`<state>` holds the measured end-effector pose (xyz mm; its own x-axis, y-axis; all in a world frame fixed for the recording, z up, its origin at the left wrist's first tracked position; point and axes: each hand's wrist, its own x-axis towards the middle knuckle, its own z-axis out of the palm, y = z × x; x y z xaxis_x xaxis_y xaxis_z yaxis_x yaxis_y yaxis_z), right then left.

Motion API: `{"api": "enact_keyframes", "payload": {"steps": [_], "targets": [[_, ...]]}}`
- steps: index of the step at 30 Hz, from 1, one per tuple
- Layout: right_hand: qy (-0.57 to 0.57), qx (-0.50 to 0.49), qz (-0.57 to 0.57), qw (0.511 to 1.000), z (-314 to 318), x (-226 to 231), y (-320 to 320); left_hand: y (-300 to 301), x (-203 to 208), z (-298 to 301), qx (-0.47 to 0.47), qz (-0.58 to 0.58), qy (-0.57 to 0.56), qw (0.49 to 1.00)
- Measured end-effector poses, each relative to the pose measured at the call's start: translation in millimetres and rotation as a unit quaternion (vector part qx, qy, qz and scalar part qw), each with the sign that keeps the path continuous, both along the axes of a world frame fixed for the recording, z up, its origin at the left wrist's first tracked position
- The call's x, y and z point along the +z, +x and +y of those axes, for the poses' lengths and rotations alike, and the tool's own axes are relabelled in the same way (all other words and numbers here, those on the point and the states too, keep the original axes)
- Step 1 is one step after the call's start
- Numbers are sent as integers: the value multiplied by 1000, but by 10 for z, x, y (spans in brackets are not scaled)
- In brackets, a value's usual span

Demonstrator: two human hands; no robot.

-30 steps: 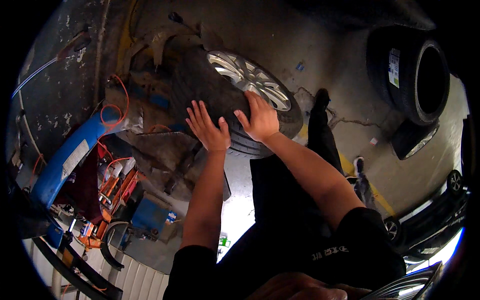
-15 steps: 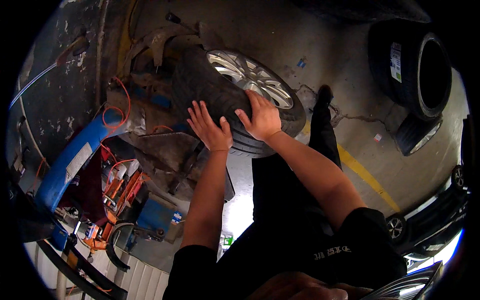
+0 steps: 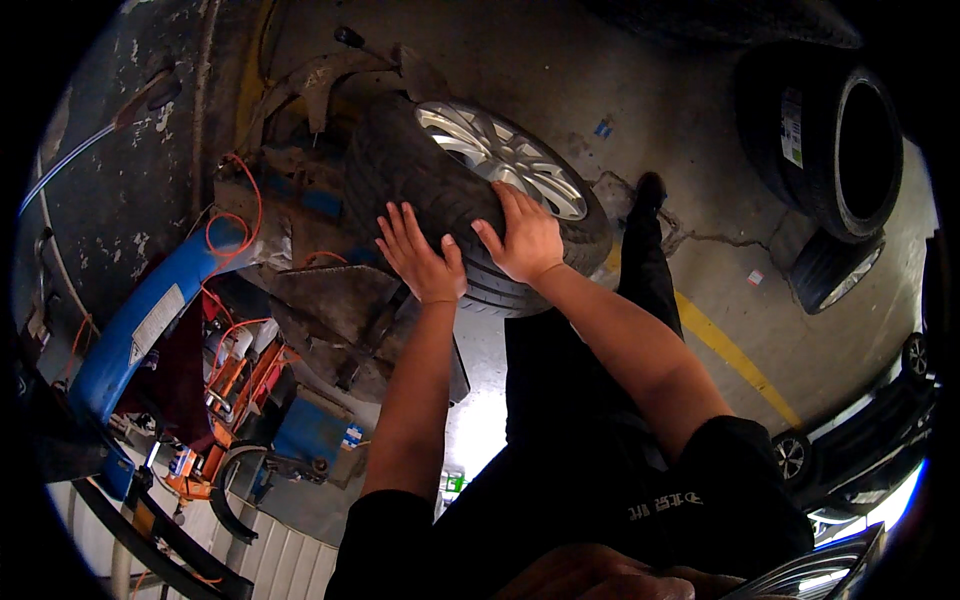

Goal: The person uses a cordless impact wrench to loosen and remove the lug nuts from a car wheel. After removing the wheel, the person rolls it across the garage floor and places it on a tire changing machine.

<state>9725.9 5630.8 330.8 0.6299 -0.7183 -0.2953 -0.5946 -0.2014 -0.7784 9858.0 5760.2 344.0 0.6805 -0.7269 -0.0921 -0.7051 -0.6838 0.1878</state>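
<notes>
A car wheel, with a black tire (image 3: 400, 165) on a silver multi-spoke rim (image 3: 520, 160), stands tilted in front of me. Flat on the tread rests my left hand (image 3: 425, 262), fingers spread. My right hand (image 3: 522, 238) lies on the tire to the right of it, its fingers stretched toward the rim and the thumb apart. Neither hand wraps round anything. To the wheel's left is a worn metal plate (image 3: 335, 300) of a blue machine, close to the tire's side.
A loose tire (image 3: 865, 150) with a label stands at the right, with another wheel (image 3: 838, 268) below it. A blue curved arm (image 3: 150, 325) with an orange hose (image 3: 258, 190) is at the left. A dark car (image 3: 860, 430) is at the lower right.
</notes>
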Motion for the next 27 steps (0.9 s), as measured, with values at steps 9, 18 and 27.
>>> {"api": "enact_keyframes", "payload": {"steps": [9,18,27], "targets": [[6,-3,-2,1000,3,3,5,-1,6,7,1,1,0,1000],[-17,0,-9,1000,22,-36,-12,-1,14,4,-2,3,-2,1000],[-1,-16,-27,1000,14,-44,-65,-31,0,-9,-5,11,-18,1000]]}}
